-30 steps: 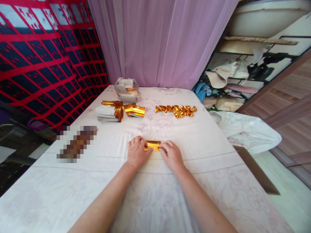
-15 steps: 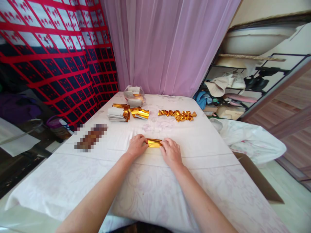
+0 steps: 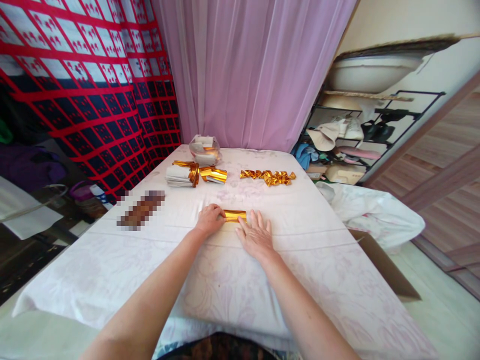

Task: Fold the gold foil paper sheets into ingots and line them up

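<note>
Pinching the gold foil strip (image 3: pixel 235 215) with your left hand (image 3: pixel 210 220); your right hand (image 3: pixel 256 235) has uncurled (fingers now flat), pressing beside it; folded pieces (image 3: pixel 268 176) lie beyond.

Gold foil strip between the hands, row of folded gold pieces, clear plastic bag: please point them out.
gold foil strip (image 3: pixel 235 215), head view, middle of its shiny top.
folded gold pieces (image 3: pixel 267 176), head view, centre of the row.
plastic bag (image 3: pixel 204 148), head view, its front wall.

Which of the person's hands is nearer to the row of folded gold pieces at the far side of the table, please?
Right. The right hand lies almost straight below the gold pieces; the left hand sits farther to their left, on the gold strip.
</note>
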A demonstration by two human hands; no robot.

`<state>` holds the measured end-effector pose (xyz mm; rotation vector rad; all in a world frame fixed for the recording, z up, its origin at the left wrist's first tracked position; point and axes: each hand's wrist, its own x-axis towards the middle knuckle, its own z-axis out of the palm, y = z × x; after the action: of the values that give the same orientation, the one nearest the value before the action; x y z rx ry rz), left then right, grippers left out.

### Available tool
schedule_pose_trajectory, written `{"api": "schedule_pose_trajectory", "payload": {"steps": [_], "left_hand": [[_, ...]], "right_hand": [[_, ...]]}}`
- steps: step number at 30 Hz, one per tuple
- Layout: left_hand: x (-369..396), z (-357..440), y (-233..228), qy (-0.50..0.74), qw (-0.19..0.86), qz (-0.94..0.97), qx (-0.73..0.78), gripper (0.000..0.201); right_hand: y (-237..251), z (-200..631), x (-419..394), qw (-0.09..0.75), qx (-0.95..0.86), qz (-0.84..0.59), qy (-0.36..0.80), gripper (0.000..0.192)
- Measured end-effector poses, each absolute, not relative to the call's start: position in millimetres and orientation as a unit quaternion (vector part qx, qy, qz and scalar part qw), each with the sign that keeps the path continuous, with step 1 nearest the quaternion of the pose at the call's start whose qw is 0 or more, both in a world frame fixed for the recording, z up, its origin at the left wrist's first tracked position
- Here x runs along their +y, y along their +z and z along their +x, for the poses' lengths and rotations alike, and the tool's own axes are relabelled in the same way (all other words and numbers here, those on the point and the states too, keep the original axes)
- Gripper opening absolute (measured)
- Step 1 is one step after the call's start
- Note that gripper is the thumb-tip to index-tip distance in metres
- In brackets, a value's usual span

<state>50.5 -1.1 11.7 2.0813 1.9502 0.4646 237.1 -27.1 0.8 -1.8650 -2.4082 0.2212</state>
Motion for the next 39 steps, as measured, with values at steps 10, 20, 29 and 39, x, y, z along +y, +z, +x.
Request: {"api": "schedule_pose_trajectory", "payload": {"steps": [10, 20, 29, 39], "left_hand": [[-1, 55, 16, 0.145, 0.094, 0.711, 0.682, 0.015], [-39, 87, 21, 0.121, 0.041, 0.805, 0.579, 0.033], [-47, 66, 0, 0.087, 0.041, 0.835, 0.541, 0.045], [-47, 41, 7, 0.083, 0.066, 0.824, 0.557, 0.042]], "right_hand": [[-1, 241, -33, 0.051, -0.764, -0.639, 0.076, 0.056], [-2, 243, -32, 0.066, -0.776, -0.622, 0.086, 0.055], [0, 241, -35, 0.084, -0.769, -0.631, 0.066, 0.051], [-4, 245, -36, 0.089, -0.769, -0.629, 0.074, 0.052]]}}
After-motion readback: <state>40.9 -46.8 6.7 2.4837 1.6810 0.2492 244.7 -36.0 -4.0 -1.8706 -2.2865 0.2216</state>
